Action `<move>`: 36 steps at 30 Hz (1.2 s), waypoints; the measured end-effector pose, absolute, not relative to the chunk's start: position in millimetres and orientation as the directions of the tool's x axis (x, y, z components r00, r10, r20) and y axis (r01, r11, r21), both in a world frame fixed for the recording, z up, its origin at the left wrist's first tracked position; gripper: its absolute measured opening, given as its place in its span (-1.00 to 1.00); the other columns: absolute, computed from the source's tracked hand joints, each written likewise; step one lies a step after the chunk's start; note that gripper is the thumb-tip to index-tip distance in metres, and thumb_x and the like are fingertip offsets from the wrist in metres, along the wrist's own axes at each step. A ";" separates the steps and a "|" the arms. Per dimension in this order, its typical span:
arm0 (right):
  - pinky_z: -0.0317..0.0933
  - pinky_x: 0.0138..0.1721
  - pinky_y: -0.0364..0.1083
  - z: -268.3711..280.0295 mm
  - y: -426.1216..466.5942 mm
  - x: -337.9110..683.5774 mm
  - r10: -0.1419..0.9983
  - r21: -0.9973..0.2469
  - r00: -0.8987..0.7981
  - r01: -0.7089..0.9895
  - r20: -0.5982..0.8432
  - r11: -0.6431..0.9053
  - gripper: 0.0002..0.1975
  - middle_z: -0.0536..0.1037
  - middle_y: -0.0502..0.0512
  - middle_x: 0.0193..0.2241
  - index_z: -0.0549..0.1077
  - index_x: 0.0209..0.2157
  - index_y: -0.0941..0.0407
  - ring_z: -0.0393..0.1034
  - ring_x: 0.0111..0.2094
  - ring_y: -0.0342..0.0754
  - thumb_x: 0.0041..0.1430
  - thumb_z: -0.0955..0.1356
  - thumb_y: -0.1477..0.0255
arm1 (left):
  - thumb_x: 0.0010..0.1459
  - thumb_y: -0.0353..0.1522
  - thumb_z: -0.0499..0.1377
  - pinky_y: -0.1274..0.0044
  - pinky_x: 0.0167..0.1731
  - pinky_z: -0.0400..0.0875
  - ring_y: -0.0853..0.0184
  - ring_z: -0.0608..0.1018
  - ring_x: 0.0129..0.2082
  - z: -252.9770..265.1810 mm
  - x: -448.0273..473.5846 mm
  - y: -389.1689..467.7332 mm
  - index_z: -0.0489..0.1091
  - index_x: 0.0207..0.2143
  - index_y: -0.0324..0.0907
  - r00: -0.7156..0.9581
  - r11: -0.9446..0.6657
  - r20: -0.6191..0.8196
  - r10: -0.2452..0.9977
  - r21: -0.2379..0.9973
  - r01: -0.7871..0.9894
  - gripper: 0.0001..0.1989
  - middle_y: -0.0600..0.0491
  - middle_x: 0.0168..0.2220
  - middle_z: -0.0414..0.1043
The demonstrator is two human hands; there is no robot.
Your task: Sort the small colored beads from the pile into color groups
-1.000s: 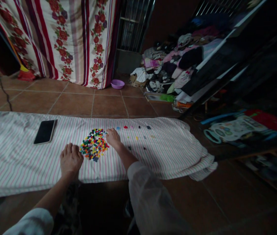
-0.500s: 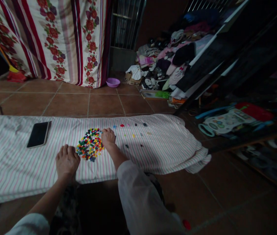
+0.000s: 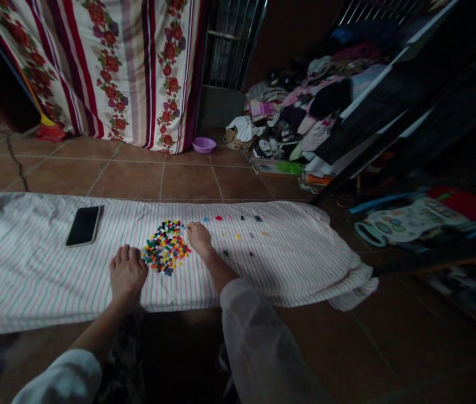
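A heap of small, many-coloured pieces [image 3: 166, 247] lies on a striped cloth [image 3: 296, 275]. My left hand [image 3: 128, 273] rests palm down on the cloth at the heap's left edge, fingers loosely bent and slightly apart. At the heap's upper right edge, my right hand [image 3: 199, 239] has its thumb and fingers pinched together; anything between them is too small to make out. Right of that hand, several single pieces are spread in loose rows, among them a red piece [image 3: 218, 217], a yellow piece [image 3: 238, 237] and a dark piece [image 3: 258, 218].
A phone [image 3: 84, 226] lies on the cloth to the left. Beyond, on the tiled floor, are a purple basin [image 3: 204, 146], a floral curtain [image 3: 132, 84] and a pile of clothes [image 3: 296, 106]. A colourful plastic toy [image 3: 410, 219] is at the right.
The camera view has turned a little left, so everything sits further right. Both hands stay nearly in place beside the heap, the right one still pinched.
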State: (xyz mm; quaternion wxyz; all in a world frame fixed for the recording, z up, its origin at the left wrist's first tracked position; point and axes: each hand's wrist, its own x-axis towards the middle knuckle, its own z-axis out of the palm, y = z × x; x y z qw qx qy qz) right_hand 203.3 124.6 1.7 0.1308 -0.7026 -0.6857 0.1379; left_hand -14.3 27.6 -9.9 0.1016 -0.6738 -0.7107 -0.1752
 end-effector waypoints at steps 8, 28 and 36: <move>0.21 -0.08 -0.15 9.3 108.9 245.1 0.989 -0.467 0.054 0.884 0.139 0.018 -0.69 0.55 0.06 -0.13 0.52 -0.11 0.04 0.41 -0.11 -0.09 0.22 0.23 0.56 | 0.23 -0.37 -0.05 0.28 0.02 0.23 0.05 0.34 0.12 -9.7 -14.4 26.6 0.35 -0.17 -0.26 -0.071 0.030 0.374 0.925 0.115 0.993 -0.76 -0.20 0.03 0.36; 0.25 -0.05 -0.15 -2.5 25.0 318.3 0.942 -0.583 0.301 0.796 0.147 -0.163 -0.67 0.62 0.02 -0.21 0.58 -0.23 0.04 0.48 -0.16 -0.09 0.14 0.23 0.59 | 0.17 -0.42 -0.11 0.21 0.19 0.17 0.05 0.32 0.18 -36.6 -45.2 32.7 0.37 -0.06 -0.38 0.112 -0.212 0.386 0.916 0.225 0.951 -0.61 -0.32 0.05 0.38; 0.24 -0.02 -0.17 -19.7 18.4 315.5 0.941 -0.550 0.303 0.817 0.150 -0.176 -0.63 0.61 0.12 -0.20 0.57 -0.18 0.13 0.46 -0.12 -0.08 0.13 0.21 0.65 | 0.24 -0.35 -0.13 0.22 0.17 0.21 0.02 0.31 0.21 -35.2 -42.8 17.3 0.34 0.07 -0.38 0.037 -0.114 0.392 0.919 0.175 0.978 -0.53 -0.26 0.14 0.33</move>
